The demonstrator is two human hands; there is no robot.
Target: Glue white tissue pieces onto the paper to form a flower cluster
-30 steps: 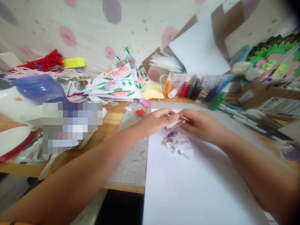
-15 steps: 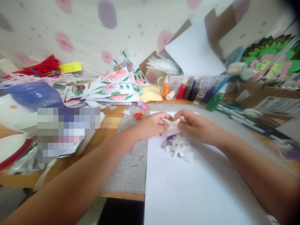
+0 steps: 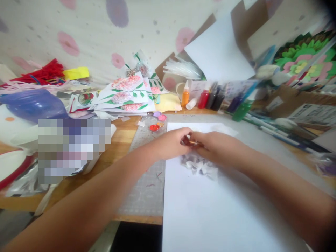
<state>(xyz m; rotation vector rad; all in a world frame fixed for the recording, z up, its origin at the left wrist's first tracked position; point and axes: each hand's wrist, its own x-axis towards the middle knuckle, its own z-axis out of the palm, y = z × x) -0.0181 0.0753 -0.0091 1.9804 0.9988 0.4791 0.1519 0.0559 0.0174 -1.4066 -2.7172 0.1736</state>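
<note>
In the head view, both forearms come from the lower corners of the frame and lean inward, so that they meet above the upper part of a white sheet (image 3: pixel 210 206). The left hand (image 3: pixel 174 142) comes with a rather straight wrist, its back turned partly upward, and its fingers curl toward the other hand. The right hand (image 3: pixel 216 145) lies a little lower at the wrist than at the knuckles, with its fingers bent down and inward. The two hands are together, with fingertips touching or almost touching.

The right fingers are closed on a thin brownish stick (image 3: pixel 195 142), which points toward the left hand. At its end, between the hands, there is a small dark thing (image 3: pixel 185 140); it is blurred, and I cannot tell what it is, nor whether the left fingers grip it firmly.

Just below the hands, a pile of crumpled white paper (image 3: pixel 201 166) lies on the sheet, its upper part hidden by them. Under the left forearm is a grey cutting mat (image 3: pixel 143 189) upon the wooden table (image 3: pixel 123 135). Near the left wrist, on the farther side, lies a red round piece (image 3: pixel 154 127).
</note>
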